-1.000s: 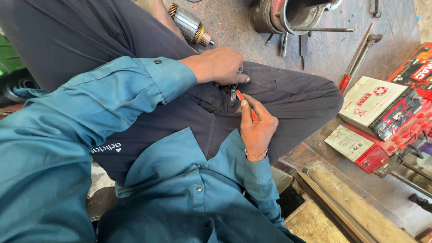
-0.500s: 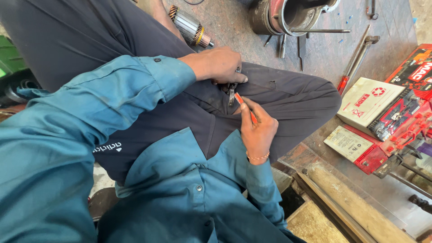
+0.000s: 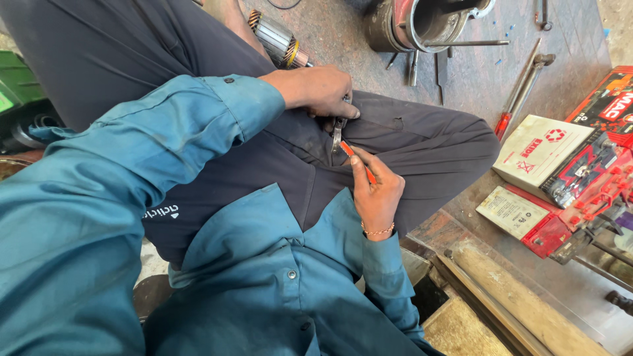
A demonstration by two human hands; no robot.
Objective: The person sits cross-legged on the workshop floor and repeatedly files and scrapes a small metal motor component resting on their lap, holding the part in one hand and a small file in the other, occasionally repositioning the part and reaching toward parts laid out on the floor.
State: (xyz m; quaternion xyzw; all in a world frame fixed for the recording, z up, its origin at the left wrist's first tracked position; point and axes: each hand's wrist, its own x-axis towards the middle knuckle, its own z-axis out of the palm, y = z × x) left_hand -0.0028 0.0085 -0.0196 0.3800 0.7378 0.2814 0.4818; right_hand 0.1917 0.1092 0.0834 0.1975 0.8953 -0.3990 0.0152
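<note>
I sit cross-legged in dark trousers and teal sleeves. My left hand [image 3: 320, 89] rests on my thigh, fingers closed on the top of a small metal part [image 3: 337, 137] that hangs down from it. My right hand [image 3: 377, 192] is just below, pinching a thin red-handled tool [image 3: 357, 161]. The tool's tip points up at the lower end of the metal part. Whether the tip touches the part is hidden by my fingers.
On the rusty floor beyond my knee lie a motor armature [image 3: 279, 39], a round metal housing [image 3: 422, 23], loose rods and a long red-handled screwdriver [image 3: 521, 92]. At right are a white box [image 3: 537, 150], a red battery [image 3: 593, 178] and a wooden plank [image 3: 514, 296].
Both hands stay on my thigh. My right hand has nudged the red tool slightly up toward the metal part.
</note>
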